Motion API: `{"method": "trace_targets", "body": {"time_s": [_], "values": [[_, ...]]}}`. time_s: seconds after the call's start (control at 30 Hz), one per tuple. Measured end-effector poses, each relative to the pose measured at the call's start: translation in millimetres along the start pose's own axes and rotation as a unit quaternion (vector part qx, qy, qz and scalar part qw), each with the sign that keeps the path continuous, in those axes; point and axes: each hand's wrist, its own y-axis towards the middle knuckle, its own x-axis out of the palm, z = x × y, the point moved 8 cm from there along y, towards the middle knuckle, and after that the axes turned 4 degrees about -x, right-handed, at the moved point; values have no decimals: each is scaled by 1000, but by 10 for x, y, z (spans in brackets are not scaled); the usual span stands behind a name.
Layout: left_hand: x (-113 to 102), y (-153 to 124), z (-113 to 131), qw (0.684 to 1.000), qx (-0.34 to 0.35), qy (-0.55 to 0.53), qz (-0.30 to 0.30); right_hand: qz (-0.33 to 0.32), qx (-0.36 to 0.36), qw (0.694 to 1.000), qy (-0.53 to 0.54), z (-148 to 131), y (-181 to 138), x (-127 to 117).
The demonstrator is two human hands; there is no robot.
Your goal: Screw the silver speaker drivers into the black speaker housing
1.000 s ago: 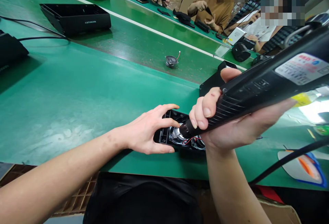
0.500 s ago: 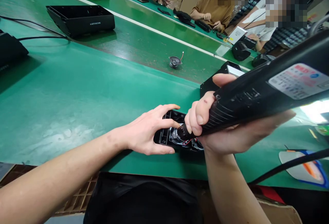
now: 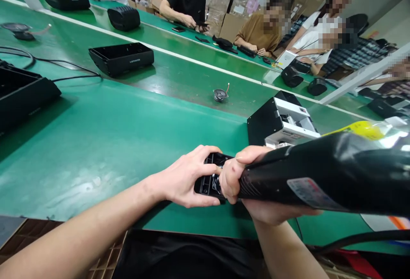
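Left hand [image 3: 184, 180] clamped over the near end of a small black speaker housing [image 3: 209, 176], thumb along its front edge and fingers curled over its far rim, pinning it flat to the green bench mat [image 3: 96, 142]. Right hand [image 3: 256, 185] wrapped tight round the barrel of a black electric screwdriver [image 3: 320, 176]; the tool lies almost level, its nose pointing into the open housing, the bit itself hidden behind the knuckles.

The housing — an open plastic shell with a round driver faintly visible inside — looks light and stiff, probably smooth enough to skate on the mat under the tool's push, hence the flat-handed hold. Its rims and outer walls seem the safe places to grip; the driver within and any thin leads are likely delicate and best left untouched. The screwdriver appears bulky and top-heavy, trailing a thick cable [image 3: 361, 238] to the right of the housing.

Just behind and to the right of the housing stands a black-and-white box [image 3: 282, 121]. Farther behind it, on the darker belt, lies a loose small speaker driver [image 3: 220, 95] with short wires. Well beyond and to the left sits an empty black cabinet shell [image 3: 121, 59]. At the far side — other workers seated at their own bench.
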Motion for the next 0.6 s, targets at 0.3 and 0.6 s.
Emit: {"method": "trace_targets", "body": {"time_s": [0.3,0.6], "values": [[68,-21,-105,999,-40,-1,-19,-13,44,998,48,189,-100,-19],[339,95,-797,976,-212,49,-24,30,47,993,107,248,27,-407]]}}
